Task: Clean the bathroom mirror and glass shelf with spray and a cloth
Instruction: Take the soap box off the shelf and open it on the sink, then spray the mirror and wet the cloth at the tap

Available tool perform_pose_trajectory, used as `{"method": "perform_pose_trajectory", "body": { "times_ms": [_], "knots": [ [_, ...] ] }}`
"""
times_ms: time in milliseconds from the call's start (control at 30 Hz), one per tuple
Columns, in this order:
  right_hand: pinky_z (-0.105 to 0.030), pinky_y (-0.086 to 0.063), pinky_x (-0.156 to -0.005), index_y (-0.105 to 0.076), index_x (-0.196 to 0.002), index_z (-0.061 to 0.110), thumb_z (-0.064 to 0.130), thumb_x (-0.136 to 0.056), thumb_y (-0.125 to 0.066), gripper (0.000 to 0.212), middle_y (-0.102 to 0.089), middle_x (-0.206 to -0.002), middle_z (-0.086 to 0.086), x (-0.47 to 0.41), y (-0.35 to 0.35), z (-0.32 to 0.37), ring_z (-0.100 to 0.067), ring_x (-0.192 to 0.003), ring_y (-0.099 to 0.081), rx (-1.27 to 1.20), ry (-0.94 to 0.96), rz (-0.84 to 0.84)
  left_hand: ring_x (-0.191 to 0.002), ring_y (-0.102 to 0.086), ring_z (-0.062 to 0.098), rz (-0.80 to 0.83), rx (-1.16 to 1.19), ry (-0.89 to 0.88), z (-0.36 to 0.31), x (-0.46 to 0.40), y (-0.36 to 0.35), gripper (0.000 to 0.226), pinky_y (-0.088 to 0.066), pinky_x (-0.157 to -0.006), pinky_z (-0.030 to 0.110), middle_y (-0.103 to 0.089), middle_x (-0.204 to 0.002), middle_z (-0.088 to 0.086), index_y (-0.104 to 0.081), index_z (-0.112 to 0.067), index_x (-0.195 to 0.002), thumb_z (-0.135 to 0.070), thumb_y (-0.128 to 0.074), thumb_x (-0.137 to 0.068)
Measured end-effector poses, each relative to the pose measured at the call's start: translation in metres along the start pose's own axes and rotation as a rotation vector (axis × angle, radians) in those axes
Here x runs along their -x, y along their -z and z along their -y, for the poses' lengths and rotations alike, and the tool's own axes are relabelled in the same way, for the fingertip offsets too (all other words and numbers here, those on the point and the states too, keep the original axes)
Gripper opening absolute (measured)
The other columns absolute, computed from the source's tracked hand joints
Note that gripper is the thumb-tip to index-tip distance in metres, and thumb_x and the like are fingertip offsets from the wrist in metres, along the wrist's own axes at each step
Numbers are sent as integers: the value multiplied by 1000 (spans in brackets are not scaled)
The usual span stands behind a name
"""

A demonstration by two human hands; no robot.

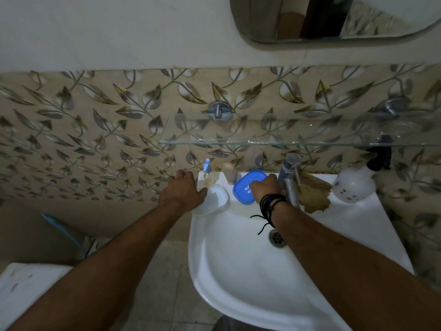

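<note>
Forearms reach in over basin (238, 271). Left hand (182, 193) grips white soap dish (214, 199) at its edge; right hand (266, 189) clamps on blue soap box (245, 187). Judged step: items parked on basin rim, wiping not begun. Next: grab cloth (312, 194) and spray bottle (355, 185), right of right hand. Glass shelf (286, 141) bare just above, mirror (334, 20) higher. Dim tiled room.

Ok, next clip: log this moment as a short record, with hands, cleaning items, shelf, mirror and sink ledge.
left hand: on white soap dish, sink's left corner
right hand: on blue soap box beside tap
spray bottle: on sink ledge, right, untouched
cloth: brown, on ledge right of tap
glass shelf: appears bare
mirror: above, partly in view
other: small pump bottle, beige bottle
</note>
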State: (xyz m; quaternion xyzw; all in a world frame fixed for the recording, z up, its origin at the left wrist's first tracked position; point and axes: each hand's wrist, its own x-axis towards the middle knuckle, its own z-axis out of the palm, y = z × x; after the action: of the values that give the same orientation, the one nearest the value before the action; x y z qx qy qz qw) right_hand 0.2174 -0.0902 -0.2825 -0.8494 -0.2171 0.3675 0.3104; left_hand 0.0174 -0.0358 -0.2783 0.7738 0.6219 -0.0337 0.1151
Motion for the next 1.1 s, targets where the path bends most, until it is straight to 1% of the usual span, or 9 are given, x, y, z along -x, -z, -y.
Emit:
{"method": "perform_pose_trajectory", "body": {
  "times_ms": [333,400,467,500,567,633,733,867,1100],
  "knots": [
    [-32,-36,-108,-48,-140,13,27,-91,-59,52,-48,-143,-15,36,38,-25,-33,-133,-44,36,195,45,-119,-48,38,-80,-169,-111,-42,52,21,62,-46,-97,45,-49,-132,16,-50,-9,-131,-55,-51,-88],
    [-31,-43,-93,-63,-116,10,20,-87,-61,30,-60,-116,-16,44,53,-34,-30,-113,-55,9,261,54,-120,-48,38,-96,-110,-144,-63,64,25,57,-47,-95,44,-49,-135,15,-52,-10,-128,-51,-53,-88],
    [-30,-43,-71,-64,-88,5,10,-83,-60,8,-56,-88,-20,47,64,-41,-28,-87,-55,-26,305,35,-121,-50,37,-102,-28,-199,-85,72,28,50,-48,-96,45,-51,-132,14,-55,-12,-124,-47,-53,-88],
    [-29,-42,-65,-63,-81,3,8,-83,-58,7,-54,-82,-23,48,75,-45,-29,-80,-54,-50,310,8,-120,-52,36,-100,12,-228,-100,77,29,46,-48,-96,44,-54,-128,13,-57,-13,-121,-45,-53,-89],
    [-28,-46,-63,-61,-80,6,10,-88,-53,12,-56,-81,-19,50,97,-53,-29,-73,-55,-100,302,-44,-114,-57,35,-77,69,-292,-129,86,33,39,-50,-90,41,-57,-122,13,-59,-13,-116,-41,-53,-91],
    [-25,-41,-56,-55,-80,11,12,-91,-48,13,-54,-80,-11,49,120,-60,-26,-65,-49,-96,299,-105,-109,-59,37,-62,114,-373,-157,94,36,34,-49,-87,39,-59,-118,15,-61,-12,-110,-40,-53,-92],
    [-29,-46,-71,-60,-91,13,12,-90,-49,11,-58,-90,-8,36,158,-73,-28,-80,-54,-98,268,-173,-104,-61,35,-36,169,-484,-201,104,38,31,-49,-84,36,-62,-114,15,-62,-11,-108,-36,-53,-93],
    [-35,-49,-90,-56,-112,11,11,-84,-63,29,-61,-117,-15,9,189,-89,-34,-105,-59,-179,228,-228,-101,-63,32,53,183,-571,-246,97,34,36,-53,-82,38,-65,-112,14,-59,-11,-111,-39,-55,-90],
    [-48,-45,-106,-34,-147,9,24,-60,-90,104,-44,-147,-13,-40,219,-89,-36,-131,-47,-267,177,-291,-94,-58,25,81,125,-636,-286,62,28,33,-46,-74,34,-60,-114,9,-57,-14,-115,-37,-50,-92]
  ]
}}
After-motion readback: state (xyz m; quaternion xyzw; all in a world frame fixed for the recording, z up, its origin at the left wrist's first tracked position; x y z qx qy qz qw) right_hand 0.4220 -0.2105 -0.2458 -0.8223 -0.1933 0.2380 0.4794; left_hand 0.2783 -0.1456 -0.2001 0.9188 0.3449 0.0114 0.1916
